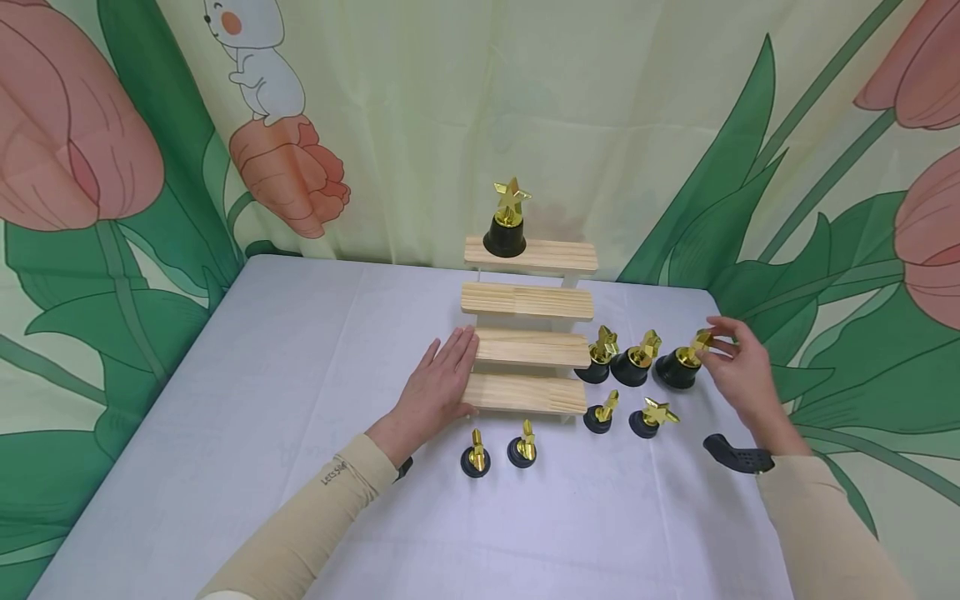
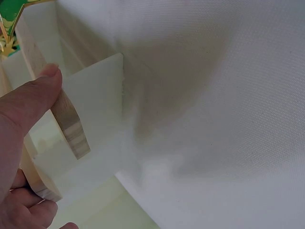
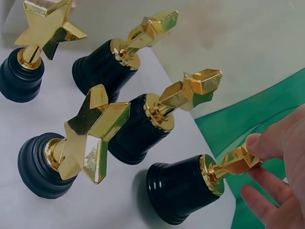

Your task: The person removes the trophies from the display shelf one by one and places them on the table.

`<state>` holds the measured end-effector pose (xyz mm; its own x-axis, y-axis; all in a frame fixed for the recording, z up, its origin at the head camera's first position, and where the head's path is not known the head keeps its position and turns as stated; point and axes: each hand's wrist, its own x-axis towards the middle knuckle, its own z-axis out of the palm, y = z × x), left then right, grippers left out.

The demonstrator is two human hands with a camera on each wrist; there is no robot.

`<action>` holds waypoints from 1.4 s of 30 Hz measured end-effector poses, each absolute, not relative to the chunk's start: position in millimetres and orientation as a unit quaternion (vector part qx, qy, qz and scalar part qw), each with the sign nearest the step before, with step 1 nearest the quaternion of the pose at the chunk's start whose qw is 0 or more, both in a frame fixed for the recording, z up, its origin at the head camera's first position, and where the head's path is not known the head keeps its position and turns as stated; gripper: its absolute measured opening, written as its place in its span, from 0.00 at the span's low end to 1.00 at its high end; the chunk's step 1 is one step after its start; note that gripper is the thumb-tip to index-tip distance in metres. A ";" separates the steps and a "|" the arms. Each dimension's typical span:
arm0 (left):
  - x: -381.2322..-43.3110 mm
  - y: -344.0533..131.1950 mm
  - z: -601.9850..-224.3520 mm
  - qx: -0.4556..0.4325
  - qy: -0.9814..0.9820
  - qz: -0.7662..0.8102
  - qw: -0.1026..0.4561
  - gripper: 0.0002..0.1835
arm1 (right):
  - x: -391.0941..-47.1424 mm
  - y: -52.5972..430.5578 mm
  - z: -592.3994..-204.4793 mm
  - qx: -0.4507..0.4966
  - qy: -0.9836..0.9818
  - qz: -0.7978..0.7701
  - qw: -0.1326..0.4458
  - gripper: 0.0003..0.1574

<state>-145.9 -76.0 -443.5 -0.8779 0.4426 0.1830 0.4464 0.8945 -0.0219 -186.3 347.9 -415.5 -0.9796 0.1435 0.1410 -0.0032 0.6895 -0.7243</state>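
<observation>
A small trophy (image 1: 677,369) with a gold star and black base is at the right end of the back row. My right hand (image 1: 742,367) pinches its star between thumb and fingers; whether its base touches the table, I cannot tell. My left hand (image 1: 438,387) holds the left side of a stepped wooden display stand (image 1: 528,392). In the left wrist view its thumb (image 2: 40,93) lies over one plank's edge and its fingertips meet another plank's end. One trophy (image 1: 506,233) stands on the top step, at the left.
Beside the stand are two larger trophies (image 1: 633,362) and two smaller ones (image 1: 648,417). Two more small trophies (image 1: 522,450) stand in front of it. A white cloth covers the table (image 1: 300,367); a tulip-printed curtain (image 1: 420,125) hangs behind.
</observation>
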 end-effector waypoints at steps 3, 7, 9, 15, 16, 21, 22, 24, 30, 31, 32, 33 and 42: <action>-146.0 -75.8 -443.5 -0.229 -0.969 -0.011 0.091 0.63 | -185.8 348.3 -417.9 -0.037 -0.917 0.387 0.091 0.33; -145.9 -75.8 -443.8 -0.229 -0.969 -0.009 0.091 0.62 | -185.5 349.4 -421.8 -0.034 -0.921 0.378 0.086 0.33; -145.7 -75.7 -443.6 -0.228 -0.969 -0.007 0.090 0.62 | -185.3 349.9 -423.4 -0.032 -0.923 0.374 0.084 0.33; -145.1 -75.5 -442.6 -0.228 -0.970 -0.008 0.086 0.63 | -184.5 351.9 -426.8 -0.028 -0.926 0.369 0.073 0.32; -145.2 -75.5 -442.4 -0.228 -0.970 -0.009 0.086 0.63 | -184.1 352.3 -427.2 -0.027 -0.927 0.367 0.071 0.32; -145.5 -75.5 -442.0 -0.230 -0.970 -0.009 0.084 0.63 | -183.1 354.1 -428.5 -0.027 -0.928 0.366 0.062 0.32; -145.5 -75.7 -442.0 -0.230 -0.969 -0.008 0.084 0.63 | -182.9 354.4 -428.6 -0.027 -0.928 0.366 0.061 0.32; -145.6 -75.9 -442.2 -0.231 -0.969 -0.008 0.085 0.63 | -182.7 355.0 -428.5 -0.027 -0.929 0.366 0.058 0.32; -145.3 -76.2 -442.6 -0.234 -0.968 -0.009 0.090 0.63 | -181.1 355.5 -423.2 -0.020 -0.931 0.360 0.054 0.31; -145.3 -76.2 -442.6 -0.234 -0.968 -0.007 0.090 0.63 | -180.8 355.6 -421.8 -0.020 -0.931 0.360 0.054 0.31; -145.3 -76.1 -442.6 -0.234 -0.968 -0.007 0.091 0.63 | -180.7 355.7 -420.5 -0.019 -0.931 0.361 0.055 0.31; -145.3 -76.1 -442.6 -0.234 -0.968 -0.006 0.092 0.63 | -180.6 355.8 -419.3 -0.018 -0.930 0.363 0.057 0.31; -145.0 -76.7 -443.0 -0.235 -0.967 -0.007 0.097 0.63 | -180.4 354.9 -404.7 -0.021 -0.928 0.364 0.080 0.31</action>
<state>-145.0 -76.7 -443.0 -0.8706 0.4532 0.1913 0.4560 0.8894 -0.0319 -180.4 354.9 -404.7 -0.9862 0.0983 0.1331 -0.0185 0.7335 -0.6794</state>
